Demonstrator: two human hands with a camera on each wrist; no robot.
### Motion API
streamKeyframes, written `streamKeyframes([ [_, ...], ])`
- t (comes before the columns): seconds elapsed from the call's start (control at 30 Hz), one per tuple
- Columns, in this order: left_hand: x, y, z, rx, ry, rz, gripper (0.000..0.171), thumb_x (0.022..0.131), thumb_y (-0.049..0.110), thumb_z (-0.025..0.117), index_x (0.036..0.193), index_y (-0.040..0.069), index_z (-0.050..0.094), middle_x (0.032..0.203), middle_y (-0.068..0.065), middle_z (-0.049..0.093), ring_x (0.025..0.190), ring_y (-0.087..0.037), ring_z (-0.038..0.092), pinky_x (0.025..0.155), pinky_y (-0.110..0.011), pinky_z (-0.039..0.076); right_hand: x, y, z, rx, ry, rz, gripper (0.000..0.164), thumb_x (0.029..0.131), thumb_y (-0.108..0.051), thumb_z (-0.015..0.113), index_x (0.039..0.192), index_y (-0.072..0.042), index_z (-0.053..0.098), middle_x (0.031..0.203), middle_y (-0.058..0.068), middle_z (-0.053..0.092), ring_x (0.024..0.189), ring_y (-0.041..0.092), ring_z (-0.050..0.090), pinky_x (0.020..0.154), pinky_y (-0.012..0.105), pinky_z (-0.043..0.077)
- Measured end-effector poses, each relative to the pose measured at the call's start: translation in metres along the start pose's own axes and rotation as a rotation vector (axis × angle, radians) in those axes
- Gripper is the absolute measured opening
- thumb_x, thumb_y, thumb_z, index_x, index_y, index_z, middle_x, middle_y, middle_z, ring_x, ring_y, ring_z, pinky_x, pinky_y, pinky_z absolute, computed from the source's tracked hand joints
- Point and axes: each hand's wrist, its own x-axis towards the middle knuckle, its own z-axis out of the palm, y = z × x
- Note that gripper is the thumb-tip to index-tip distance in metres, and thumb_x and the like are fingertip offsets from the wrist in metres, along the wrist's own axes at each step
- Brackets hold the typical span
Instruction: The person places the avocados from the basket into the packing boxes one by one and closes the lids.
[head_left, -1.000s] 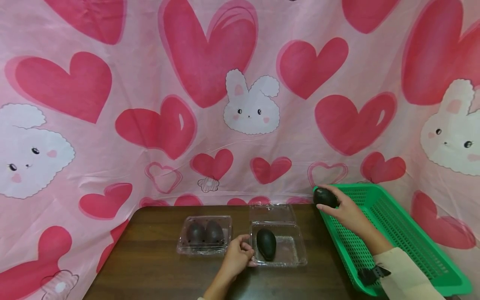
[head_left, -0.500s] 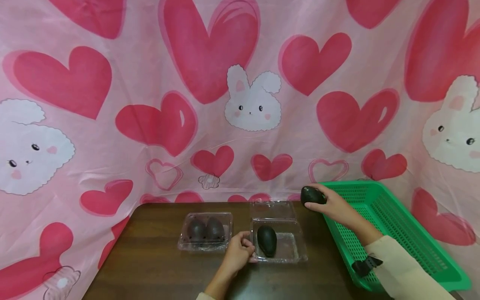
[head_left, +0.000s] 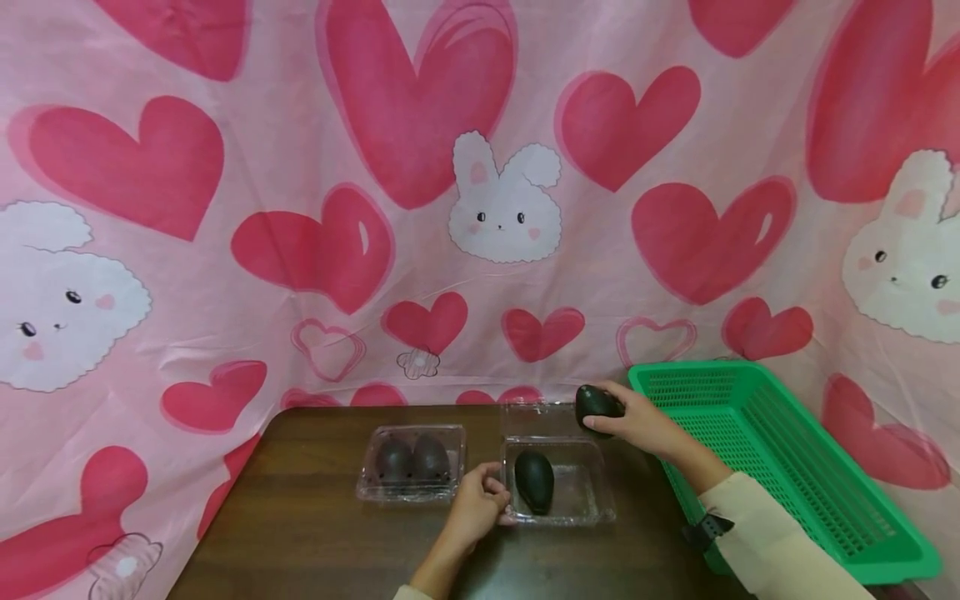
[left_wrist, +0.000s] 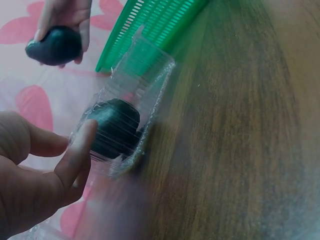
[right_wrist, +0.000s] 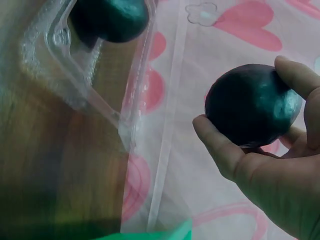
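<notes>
My right hand (head_left: 639, 419) holds a dark avocado (head_left: 596, 408) between thumb and fingers, in the air over the raised lid of an open clear plastic clamshell (head_left: 581, 496). A second dark avocado (head_left: 534, 483) lies in the left half of that clamshell. At the clamshell's left edge my left hand (head_left: 474, 507) pinches the rim, which the left wrist view shows with fingertips (left_wrist: 86, 134) against the clear wall. Seen from the right wrist, the held avocado (right_wrist: 250, 105) sits apart from the clamshell.
A closed clear clamshell (head_left: 411, 463) with two dark avocados stands on the left of the brown wooden table (head_left: 315, 533). On the right lies a long green plastic basket (head_left: 780, 467). A pink heart-patterned cloth (head_left: 337, 250) hangs behind the table.
My right hand has carried the avocado leftward from above the green basket's edge to above the open clamshell's lid. My left hand stays at the clamshell's left edge.
</notes>
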Motion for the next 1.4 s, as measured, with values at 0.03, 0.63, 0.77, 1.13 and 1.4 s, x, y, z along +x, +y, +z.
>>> streamKeyframes([
  [0.03, 0.000, 0.000, 0.000, 0.000, 0.000, -0.001, 0.053, 0.084, -0.015, 0.056, 0.135, -0.013, 0.039, 0.083, -0.007, 0.049, 0.064, -0.016, 0.057, 0.060, -0.041, 0.061, 0.001, 0.001, 0.003, 0.008, -0.002, 0.007, 0.065, 0.088, -0.033, 0.070, 0.143, -0.013, 0.041, 0.134, 0.021, 0.048, 0.107, 0.031, 0.057, 0.080, 0.040, 0.058],
  [0.63, -0.002, 0.000, 0.000, -0.014, 0.005, 0.010, 0.053, 0.084, -0.015, 0.056, 0.134, -0.013, 0.039, 0.084, -0.008, 0.049, 0.063, -0.015, 0.056, 0.061, -0.042, 0.061, 0.003, 0.013, 0.049, -0.112, 0.010, 0.119, 0.055, 0.085, -0.035, 0.072, 0.125, -0.003, 0.053, 0.108, 0.013, 0.064, 0.090, 0.022, 0.060, 0.078, 0.040, 0.058],
  [0.77, -0.003, 0.001, 0.000, -0.014, 0.005, 0.008, 0.053, 0.084, -0.015, 0.056, 0.135, -0.013, 0.039, 0.085, -0.008, 0.048, 0.063, -0.014, 0.056, 0.060, -0.040, 0.061, 0.001, 0.016, 0.058, -0.199, 0.045, 0.151, 0.060, 0.083, -0.038, 0.074, 0.127, -0.004, 0.050, 0.111, 0.014, 0.064, 0.089, 0.022, 0.062, 0.078, 0.044, 0.059],
  [1.13, -0.005, 0.004, 0.001, -0.005, 0.007, 0.006, 0.053, 0.084, -0.014, 0.056, 0.135, -0.014, 0.039, 0.086, -0.008, 0.047, 0.063, -0.014, 0.056, 0.061, -0.040, 0.061, 0.003, 0.024, 0.074, -0.301, 0.077, 0.193, 0.060, 0.083, -0.038, 0.073, 0.125, -0.002, 0.051, 0.107, 0.015, 0.066, 0.086, 0.023, 0.061, 0.074, 0.043, 0.057],
  [1.4, -0.005, 0.003, 0.002, -0.011, 0.009, 0.011, 0.053, 0.084, -0.015, 0.055, 0.134, -0.014, 0.039, 0.085, -0.008, 0.047, 0.064, -0.014, 0.056, 0.061, -0.040, 0.061, 0.005, 0.030, 0.082, -0.321, 0.072, 0.179, 0.054, 0.083, -0.031, 0.075, 0.122, -0.005, 0.049, 0.105, 0.013, 0.064, 0.086, 0.021, 0.061, 0.076, 0.045, 0.058],
])
